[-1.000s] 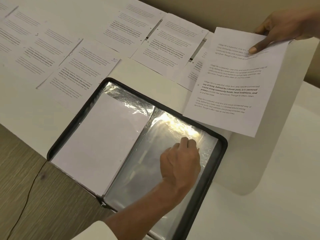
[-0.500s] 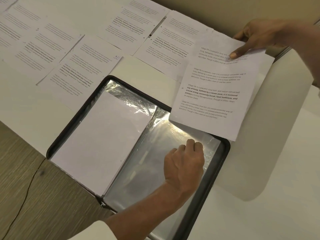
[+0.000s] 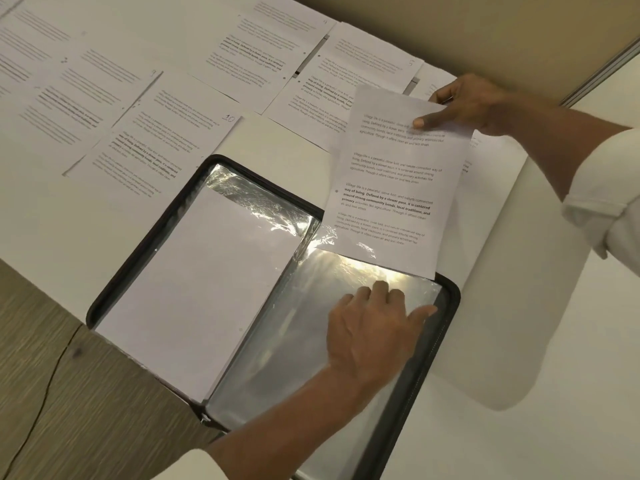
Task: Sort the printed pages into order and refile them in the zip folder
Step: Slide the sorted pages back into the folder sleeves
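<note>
A: Where is the zip folder at this moment?
B: It lies open on the white table. Its near corner reaches past the table edge, over a wooden surface. The left half holds a blank white sheet under shiny plastic. The right half shows a clear plastic pocket.
A: And the hands?
B: The right hand holds one printed page by its top edge. The forefinger lies straight on the printed face and the rest of the hand is behind the edge, so the paper is pinched between them. The page is tilted, and its lower edge crosses the far rim of the folder, over the top of the pocket.
A: What does the left hand do?
B: It rests on the pocket, just below the lower edge of the page. Its fingers are bent down at the top of the pocket and the thumb points to the right. I cannot tell if it pinches the plastic or only presses on it.
A: Are there more papers?
B: Yes, the other pages lie flat in rows on the table beyond the folder. The one nearest the folder has a handwritten 10 in its corner. A thin cable runs over the wooden surface.
</note>
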The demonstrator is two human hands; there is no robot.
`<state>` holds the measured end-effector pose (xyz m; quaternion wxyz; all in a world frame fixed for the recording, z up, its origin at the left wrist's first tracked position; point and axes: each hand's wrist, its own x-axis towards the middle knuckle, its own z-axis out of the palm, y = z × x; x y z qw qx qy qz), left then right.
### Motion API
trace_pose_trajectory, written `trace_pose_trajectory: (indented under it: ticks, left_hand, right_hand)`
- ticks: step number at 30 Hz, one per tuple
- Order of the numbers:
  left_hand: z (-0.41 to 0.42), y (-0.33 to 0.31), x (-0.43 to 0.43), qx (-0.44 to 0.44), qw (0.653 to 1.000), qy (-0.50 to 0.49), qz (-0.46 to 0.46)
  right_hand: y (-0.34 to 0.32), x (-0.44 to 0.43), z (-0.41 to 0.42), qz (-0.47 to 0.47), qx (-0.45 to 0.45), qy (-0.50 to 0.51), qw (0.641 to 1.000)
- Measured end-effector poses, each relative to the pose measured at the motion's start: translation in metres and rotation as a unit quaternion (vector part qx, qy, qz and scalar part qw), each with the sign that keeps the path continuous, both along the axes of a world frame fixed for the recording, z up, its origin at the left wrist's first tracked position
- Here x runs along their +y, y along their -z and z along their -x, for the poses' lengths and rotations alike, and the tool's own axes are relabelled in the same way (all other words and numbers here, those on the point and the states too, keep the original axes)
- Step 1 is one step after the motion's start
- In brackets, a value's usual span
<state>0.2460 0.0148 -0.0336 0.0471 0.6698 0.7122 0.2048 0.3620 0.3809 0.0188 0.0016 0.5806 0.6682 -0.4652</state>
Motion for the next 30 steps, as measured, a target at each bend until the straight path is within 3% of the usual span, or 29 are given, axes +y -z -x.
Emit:
trace_pose_trajectory:
  ticks: [6,9,16,21,30]
  left_hand:
    - [0.071,0.001,0.064,-0.108,0.991,-0.077,-0.005]
    - [0.114,0.006,0.114,-0.145,0.982,-0.108,0.047]
    - [0.152,0.016,0.188,-0.23,0.959,-0.067,0.151]
    - [0.15,0.02,0.201,-0.333,0.917,-0.016,0.22]
    - [0.164,0.027,0.209,-0.333,0.896,0.069,0.286]
  right_hand:
    - [0.001,-0.002,-0.006,0.007,0.017,0.009,1.0]
    - [-0.001,-0.003,-0.01,0.004,0.025,0.013,1.0]
    - [0.0,-0.008,-0.014,0.009,0.086,0.049,0.995]
    - [0.004,-0.011,-0.017,0.025,0.103,0.079,0.991]
    - [0.006,-0.034,-0.026,0.047,0.142,0.225,0.963]
